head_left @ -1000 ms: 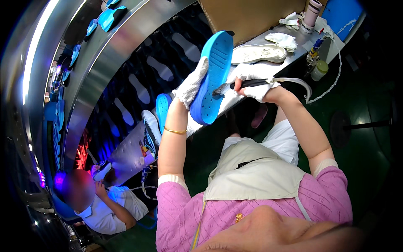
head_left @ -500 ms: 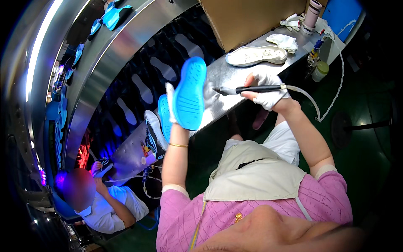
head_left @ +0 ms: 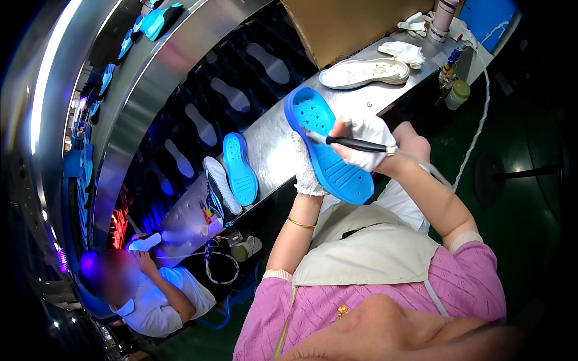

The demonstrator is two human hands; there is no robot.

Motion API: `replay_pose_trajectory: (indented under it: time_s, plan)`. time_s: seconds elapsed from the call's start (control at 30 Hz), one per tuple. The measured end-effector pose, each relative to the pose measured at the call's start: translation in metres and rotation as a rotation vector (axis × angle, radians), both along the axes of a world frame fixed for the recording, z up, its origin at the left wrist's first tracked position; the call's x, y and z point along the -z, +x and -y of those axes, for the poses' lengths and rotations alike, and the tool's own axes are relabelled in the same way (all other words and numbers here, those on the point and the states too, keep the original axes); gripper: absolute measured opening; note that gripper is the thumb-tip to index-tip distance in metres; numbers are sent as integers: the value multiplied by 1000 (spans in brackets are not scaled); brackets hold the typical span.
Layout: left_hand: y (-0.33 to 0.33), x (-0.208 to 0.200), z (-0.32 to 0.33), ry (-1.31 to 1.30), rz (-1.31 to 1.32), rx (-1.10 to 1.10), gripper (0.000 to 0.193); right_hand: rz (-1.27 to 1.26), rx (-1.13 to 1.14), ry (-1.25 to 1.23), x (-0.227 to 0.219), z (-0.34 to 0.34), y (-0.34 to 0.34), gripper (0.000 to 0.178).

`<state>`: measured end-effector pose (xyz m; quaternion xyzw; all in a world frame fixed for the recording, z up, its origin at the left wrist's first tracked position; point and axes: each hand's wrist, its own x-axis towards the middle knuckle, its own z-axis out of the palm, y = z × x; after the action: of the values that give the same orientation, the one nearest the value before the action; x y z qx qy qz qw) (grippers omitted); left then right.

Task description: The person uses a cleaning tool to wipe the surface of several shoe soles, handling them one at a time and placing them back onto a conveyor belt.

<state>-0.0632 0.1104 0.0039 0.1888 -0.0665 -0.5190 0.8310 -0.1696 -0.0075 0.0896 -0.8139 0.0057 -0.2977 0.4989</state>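
Observation:
A blue shoe sole (head_left: 342,173) is tilted in front of me, its holed and ridged inner side showing. My left hand (head_left: 307,169), in a white glove, grips it along its left edge. In my right hand (head_left: 368,137), gloved with the fingertips bare, is a black-handled brush (head_left: 358,144) with a tube running from its end. Its bristles touch the sole near the left rim. A second blue sole (head_left: 239,171) lies on the metal bench (head_left: 274,159), next to a grey and dark shoe (head_left: 221,185).
A white shoe piece (head_left: 364,73), crumpled white cloth (head_left: 402,53) and a glove (head_left: 414,24) lie at the bench's far right, below a cardboard sheet (head_left: 349,27). Beyond the bench, a dark belt (head_left: 232,96) carries pale soles. A co-worker (head_left: 165,301) sits at the left.
My left hand has brought the sole right and nearer, tilting it. The brush, formerly apart from it, now touches it. The co-worker's held piece has turned.

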Motion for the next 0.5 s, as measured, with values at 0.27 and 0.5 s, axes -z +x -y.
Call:
replay_pose_trajectory:
  time_s: [0.27,0.5]
  plan:
    - [13,3,-3,-56,48,-34,70,15,9,-189,2,-8,1,16]
    - [26,-1,0,198,211,-229,69,45,5,-35,5,-15,-6,20]
